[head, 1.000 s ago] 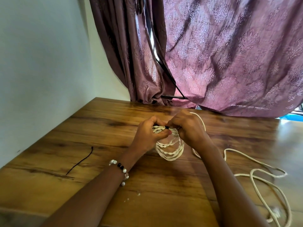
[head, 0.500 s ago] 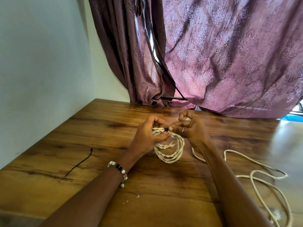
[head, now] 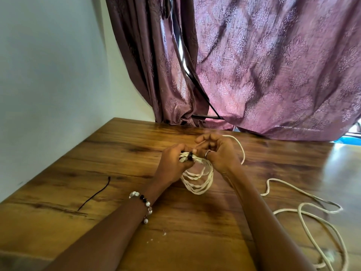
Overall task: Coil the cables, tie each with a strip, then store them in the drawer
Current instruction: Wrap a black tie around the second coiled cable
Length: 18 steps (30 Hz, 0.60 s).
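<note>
A coiled cream cable (head: 197, 179) hangs in loops just above the wooden table (head: 117, 153). My left hand (head: 172, 165) grips the top of the coil, where a black strip (head: 189, 155) is wrapped around the bunched loops. My right hand (head: 216, 151) is at the strip from the right, its fingers curled beside it; whether they pinch the strip's end is hidden. A second, loose cream cable (head: 312, 212) sprawls over the table to the right. A spare black strip (head: 95, 193) lies flat at the left.
A purple patterned curtain (head: 263, 65) hangs behind the table's far edge. A pale wall (head: 48, 75) runs along the left side. Small white crumbs (head: 164, 234) lie near the front of the table.
My right hand's fingers have lifted and spread a little above the coil, then curled back near the strip. My left hand keeps its hold on the coil in the same place.
</note>
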Each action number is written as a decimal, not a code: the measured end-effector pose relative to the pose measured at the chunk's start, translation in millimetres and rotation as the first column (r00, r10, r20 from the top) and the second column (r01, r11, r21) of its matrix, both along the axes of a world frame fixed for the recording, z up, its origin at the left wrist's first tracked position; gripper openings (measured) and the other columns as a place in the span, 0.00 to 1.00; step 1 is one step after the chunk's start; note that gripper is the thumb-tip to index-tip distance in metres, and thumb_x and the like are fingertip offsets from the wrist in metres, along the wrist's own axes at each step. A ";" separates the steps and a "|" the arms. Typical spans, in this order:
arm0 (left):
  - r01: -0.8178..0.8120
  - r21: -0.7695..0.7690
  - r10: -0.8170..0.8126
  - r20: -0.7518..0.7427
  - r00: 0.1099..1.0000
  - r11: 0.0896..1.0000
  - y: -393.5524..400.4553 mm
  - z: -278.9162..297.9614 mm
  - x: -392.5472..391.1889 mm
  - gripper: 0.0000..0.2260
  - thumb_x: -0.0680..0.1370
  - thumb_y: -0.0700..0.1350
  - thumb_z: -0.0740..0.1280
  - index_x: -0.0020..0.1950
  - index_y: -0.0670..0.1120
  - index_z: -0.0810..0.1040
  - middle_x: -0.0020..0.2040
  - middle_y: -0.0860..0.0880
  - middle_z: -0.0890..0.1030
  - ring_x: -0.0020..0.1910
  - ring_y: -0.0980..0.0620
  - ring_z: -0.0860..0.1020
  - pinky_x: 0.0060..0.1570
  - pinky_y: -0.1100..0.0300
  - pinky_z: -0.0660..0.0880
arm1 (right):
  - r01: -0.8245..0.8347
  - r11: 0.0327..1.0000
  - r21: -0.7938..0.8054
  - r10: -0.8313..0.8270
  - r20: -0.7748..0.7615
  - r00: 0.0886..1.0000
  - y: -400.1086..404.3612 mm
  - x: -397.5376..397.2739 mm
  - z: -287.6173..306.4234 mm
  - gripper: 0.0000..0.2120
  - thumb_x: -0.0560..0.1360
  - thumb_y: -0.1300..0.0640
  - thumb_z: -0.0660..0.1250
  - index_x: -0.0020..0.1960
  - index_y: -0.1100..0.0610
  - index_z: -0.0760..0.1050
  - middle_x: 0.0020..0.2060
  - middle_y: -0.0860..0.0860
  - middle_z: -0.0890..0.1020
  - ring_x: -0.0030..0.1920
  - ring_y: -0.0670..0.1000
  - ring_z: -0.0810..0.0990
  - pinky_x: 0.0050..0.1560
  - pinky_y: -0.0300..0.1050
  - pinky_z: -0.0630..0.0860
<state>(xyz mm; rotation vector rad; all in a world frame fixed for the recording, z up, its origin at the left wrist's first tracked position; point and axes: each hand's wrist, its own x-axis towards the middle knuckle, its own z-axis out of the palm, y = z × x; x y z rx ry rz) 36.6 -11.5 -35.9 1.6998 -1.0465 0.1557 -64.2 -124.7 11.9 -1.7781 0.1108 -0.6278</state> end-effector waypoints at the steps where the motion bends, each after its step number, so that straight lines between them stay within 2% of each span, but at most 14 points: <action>1: 0.026 0.005 -0.026 -0.034 0.999 1.000 1.2 1.2 -0.7 0.13 0.66 0.37 0.76 0.44 0.49 0.77 0.40 0.55 0.79 0.39 0.57 0.77 0.38 0.69 0.71 | 0.016 1.000 0.008 -0.016 0.005 1.000 -1.4 -0.2 -0.5 0.13 0.69 0.75 0.70 0.45 0.59 0.76 0.31 0.52 0.81 0.32 0.45 0.81 0.34 0.36 0.77; 4: 0.138 0.020 -0.133 -0.178 0.975 0.990 4.6 4.8 -3.0 0.12 0.67 0.46 0.77 0.48 0.50 0.80 0.44 0.56 0.82 0.43 0.58 0.80 0.44 0.62 0.77 | 0.045 0.998 0.051 -0.046 0.018 0.999 -6.7 -4.6 -2.3 0.11 0.69 0.73 0.71 0.46 0.61 0.76 0.33 0.55 0.82 0.32 0.45 0.81 0.35 0.36 0.78; 6: 0.190 -0.004 -0.185 -0.250 0.950 0.982 5.9 6.8 -3.1 0.12 0.68 0.50 0.75 0.49 0.51 0.81 0.44 0.53 0.83 0.43 0.56 0.81 0.44 0.57 0.78 | 0.056 0.996 0.075 -0.058 0.020 0.998 -8.7 -4.7 -3.9 0.11 0.69 0.73 0.71 0.47 0.62 0.76 0.31 0.52 0.83 0.32 0.45 0.82 0.33 0.35 0.77; 9: 0.183 -0.042 -0.187 -0.244 0.951 0.982 5.0 8.0 -4.2 0.05 0.73 0.47 0.73 0.47 0.54 0.80 0.42 0.55 0.83 0.41 0.61 0.80 0.41 0.63 0.76 | 0.082 0.994 0.066 -0.083 0.014 0.996 -10.5 -1.4 -6.9 0.10 0.70 0.73 0.71 0.46 0.61 0.77 0.30 0.50 0.83 0.31 0.44 0.81 0.33 0.35 0.76; 11: 0.165 -0.063 -0.175 -0.227 0.958 0.984 4.0 7.7 -4.2 0.06 0.73 0.44 0.73 0.46 0.55 0.80 0.40 0.57 0.82 0.39 0.64 0.79 0.40 0.67 0.74 | 0.087 0.994 0.065 -0.088 0.016 0.996 -11.1 0.1 -8.8 0.09 0.70 0.72 0.71 0.47 0.61 0.77 0.32 0.51 0.83 0.33 0.45 0.82 0.34 0.36 0.77; 13: 0.138 -0.070 -0.150 -0.207 0.967 0.988 3.7 6.8 -2.4 0.06 0.72 0.44 0.74 0.45 0.55 0.80 0.40 0.56 0.82 0.39 0.62 0.80 0.40 0.63 0.76 | 0.061 0.994 0.088 -0.062 0.009 0.998 -11.8 -0.5 -9.2 0.10 0.69 0.70 0.72 0.49 0.63 0.78 0.36 0.54 0.84 0.37 0.47 0.83 0.38 0.37 0.79; 15: 0.115 -0.063 -0.125 -0.180 0.976 0.991 3.7 4.6 0.1 0.06 0.72 0.48 0.74 0.46 0.52 0.80 0.41 0.53 0.83 0.40 0.56 0.81 0.41 0.56 0.78 | 0.009 0.997 0.082 -0.007 -0.023 1.000 -14.8 -2.7 -8.4 0.13 0.68 0.68 0.73 0.52 0.63 0.79 0.41 0.57 0.84 0.41 0.49 0.83 0.43 0.38 0.80; 18: 0.076 -0.064 -0.085 -0.148 0.985 0.995 4.3 4.0 2.5 0.07 0.72 0.48 0.73 0.48 0.48 0.80 0.43 0.50 0.83 0.42 0.51 0.80 0.45 0.51 0.77 | -0.051 0.998 0.040 0.054 -0.073 0.996 -20.9 -6.8 -6.4 0.16 0.68 0.72 0.72 0.55 0.62 0.78 0.46 0.58 0.84 0.45 0.49 0.83 0.48 0.41 0.81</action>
